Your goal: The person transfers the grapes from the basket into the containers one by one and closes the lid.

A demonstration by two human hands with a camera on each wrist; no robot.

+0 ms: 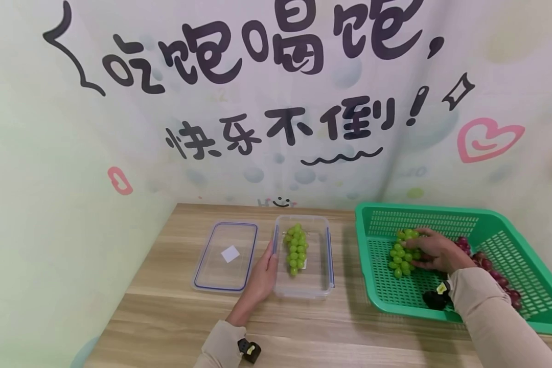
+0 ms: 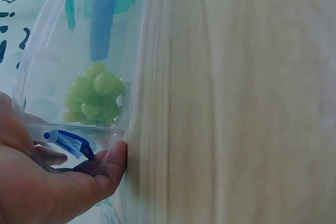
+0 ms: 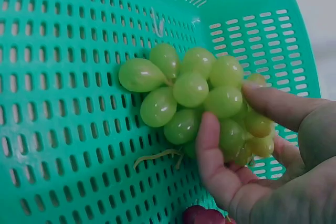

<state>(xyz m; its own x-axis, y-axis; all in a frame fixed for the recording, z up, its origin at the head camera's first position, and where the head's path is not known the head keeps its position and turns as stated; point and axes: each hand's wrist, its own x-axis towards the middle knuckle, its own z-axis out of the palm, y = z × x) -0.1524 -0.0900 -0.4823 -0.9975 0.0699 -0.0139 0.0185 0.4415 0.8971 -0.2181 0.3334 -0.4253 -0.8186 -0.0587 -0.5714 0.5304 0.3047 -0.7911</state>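
Note:
My right hand [image 1: 434, 250] grips a bunch of green grapes [image 1: 401, 255] inside the green plastic basket [image 1: 377, 296]. In the right wrist view, its thumb and fingers curl round one end of the grapes [image 3: 191, 90], and a bare stem sticks out below. My left hand [image 1: 261, 276] holds the left side of a clear plastic container [image 1: 319, 292]. The left wrist view shows its fingers [image 2: 116, 163] bent at the container's lower edge, beside a hanging blue-edged latch [image 2: 73, 142]. Another bunch of green grapes [image 1: 296, 248] lies lengthwise in the container.
A clear lid with a blue seal [image 1: 211, 271] lies flat on the wooden table [image 1: 161, 291], left of the container. Dark red grapes [image 1: 487, 266] lie in the basket's right part, partly hidden by my right arm. A printed wall [image 1: 257, 168] stands behind the table.

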